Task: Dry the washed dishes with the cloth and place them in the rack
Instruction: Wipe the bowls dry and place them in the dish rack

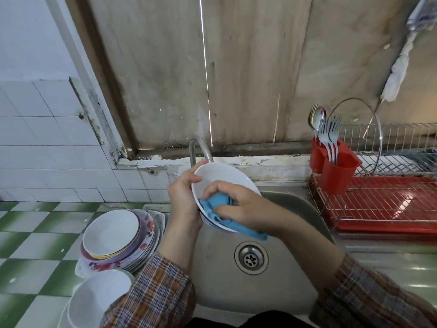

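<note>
left hand (pixel 183 195) grips the white bowl (pixel 220 176) by its rim over the sink (pixel 290 275), right hand (pixel 238 207) curls round the blue cloth (pixel 218 202), pressing inside.

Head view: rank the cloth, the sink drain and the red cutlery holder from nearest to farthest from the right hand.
1. Cloth, gripped by the right hand, inside the bowl.
2. Drain, below the hand, in the sink.
3. Cutlery holder, to the right, on the rack.

Steel sink (pixel 292 207) with round drain (pixel 251 257); curved tap (pixel 192 152) behind; green-checked counter (pixel 35 233) left; white wall tiles (pixel 47 150)
</note>
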`<state>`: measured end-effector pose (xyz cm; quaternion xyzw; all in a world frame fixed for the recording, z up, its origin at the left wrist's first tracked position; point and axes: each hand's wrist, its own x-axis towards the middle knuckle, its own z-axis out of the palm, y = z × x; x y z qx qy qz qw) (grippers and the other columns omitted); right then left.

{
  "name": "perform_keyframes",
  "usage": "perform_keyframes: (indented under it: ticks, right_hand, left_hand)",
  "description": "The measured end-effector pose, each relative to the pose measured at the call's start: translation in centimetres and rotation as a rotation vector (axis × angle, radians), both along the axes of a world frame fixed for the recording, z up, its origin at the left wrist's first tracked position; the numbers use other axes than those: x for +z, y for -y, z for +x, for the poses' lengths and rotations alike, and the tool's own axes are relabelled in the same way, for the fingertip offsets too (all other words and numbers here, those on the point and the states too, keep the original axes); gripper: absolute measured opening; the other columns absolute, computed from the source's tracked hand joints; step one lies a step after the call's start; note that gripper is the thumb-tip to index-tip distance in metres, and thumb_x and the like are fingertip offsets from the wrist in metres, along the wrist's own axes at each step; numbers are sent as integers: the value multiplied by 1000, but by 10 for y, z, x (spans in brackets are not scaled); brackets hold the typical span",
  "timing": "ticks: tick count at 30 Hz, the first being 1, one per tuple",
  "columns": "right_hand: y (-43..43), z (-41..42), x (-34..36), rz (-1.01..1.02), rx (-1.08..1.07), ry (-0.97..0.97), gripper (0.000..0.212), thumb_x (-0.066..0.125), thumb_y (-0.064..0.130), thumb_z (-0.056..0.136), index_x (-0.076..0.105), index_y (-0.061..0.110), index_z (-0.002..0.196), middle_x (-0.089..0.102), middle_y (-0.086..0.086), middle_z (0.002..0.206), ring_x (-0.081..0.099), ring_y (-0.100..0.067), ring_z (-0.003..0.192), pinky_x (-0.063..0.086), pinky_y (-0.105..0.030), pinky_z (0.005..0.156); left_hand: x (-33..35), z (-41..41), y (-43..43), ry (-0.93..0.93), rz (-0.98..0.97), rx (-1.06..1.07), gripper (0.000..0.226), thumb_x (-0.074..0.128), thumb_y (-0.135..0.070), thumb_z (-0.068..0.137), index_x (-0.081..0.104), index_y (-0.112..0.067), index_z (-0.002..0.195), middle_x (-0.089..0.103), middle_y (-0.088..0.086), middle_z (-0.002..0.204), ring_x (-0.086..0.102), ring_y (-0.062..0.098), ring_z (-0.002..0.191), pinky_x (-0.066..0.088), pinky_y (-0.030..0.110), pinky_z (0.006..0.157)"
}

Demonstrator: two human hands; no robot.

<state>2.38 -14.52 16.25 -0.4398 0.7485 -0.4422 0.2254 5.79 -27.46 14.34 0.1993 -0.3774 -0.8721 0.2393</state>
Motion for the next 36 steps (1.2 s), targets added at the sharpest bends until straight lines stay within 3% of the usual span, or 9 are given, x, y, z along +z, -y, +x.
perform_keyframes:
  ticks: [3, 6, 13, 17, 21, 26, 30, 33, 36]
  right_hand:
    - [-15, -10, 19, 236, 211, -238, 50, 85, 31, 71, 55, 34, 111, 57, 13, 108, 53, -4, 95, 46, -21, 85]
    - [-15, -14, 26, 217, 170, -425, 48, 82, 14, 71, 63, 26, 114, 59, 11, 101, 53, -6, 92, 44, -21, 83]
    - [-52, -60, 37, -241, -88, 550, 45, 72, -12, 65, 68, 6, 106, 72, -16, 99, 69, -29, 85, 60, -39, 73]
    - [-64, -74, 39, -441, -169, 586, 48, 66, -7, 61, 65, 6, 107, 72, -11, 93, 70, -25, 80, 58, -34, 68]
    - [-74, -77, 49, -532, -338, 446, 59, 79, -9, 58, 63, -2, 114, 71, -16, 99, 69, -27, 88, 57, -36, 75]
    - [-85, -64, 72, -667, -599, 86, 29, 77, -5, 72, 70, 17, 89, 72, 4, 84, 69, -11, 80, 57, -26, 72]
    - [-82, -25, 76, -548, -325, -260, 27, 77, 5, 79, 69, 19, 100, 68, 15, 90, 65, 2, 87, 50, -14, 73]
    - [-68, -13, 51, -417, -239, -638, 29, 70, 29, 80, 65, 24, 108, 61, 19, 106, 59, -5, 103, 48, -36, 95]
    - [-66, -34, 48, -545, -514, -453, 10, 63, 31, 85, 54, 30, 82, 58, 14, 73, 55, 1, 67, 47, -18, 69]
  left_hand:
    - [-2, 1, 0, 37, 42, -47, 43, 40, -13, 68, 66, -10, 103, 61, 15, 89, 57, 29, 79, 48, 34, 69]
    - [-7, 0, -9, 123, -42, -88, 35, 42, -22, 77, 69, -17, 99, 65, 16, 93, 59, 33, 86, 49, 41, 84]
    - [-5, 9, -4, 96, -410, -173, 33, 56, -37, 89, 71, -11, 100, 72, 12, 94, 66, 23, 85, 51, 33, 75]
    - [5, 17, -9, -106, -538, -172, 10, 68, -14, 78, 72, -18, 86, 71, -3, 74, 64, 8, 66, 52, 19, 61]
    - [22, 13, -29, -192, -465, -99, 27, 70, -14, 75, 70, -10, 101, 75, 2, 85, 68, 11, 73, 56, 23, 67]
    - [36, 7, -46, -139, -378, 22, 53, 73, -16, 64, 66, -16, 117, 75, -4, 81, 67, 5, 69, 55, 19, 64]
    - [39, -3, -65, -71, -393, 142, 38, 75, -5, 75, 69, -13, 112, 75, -6, 82, 67, 3, 71, 53, 17, 64]
    - [40, -6, -78, -75, -369, 158, 31, 69, 7, 78, 73, -17, 97, 75, -3, 83, 68, 8, 74, 54, 20, 64]
    - [41, -4, -88, -90, -300, 169, 24, 73, -3, 78, 73, -19, 97, 76, 3, 91, 69, 13, 78, 56, 24, 68]
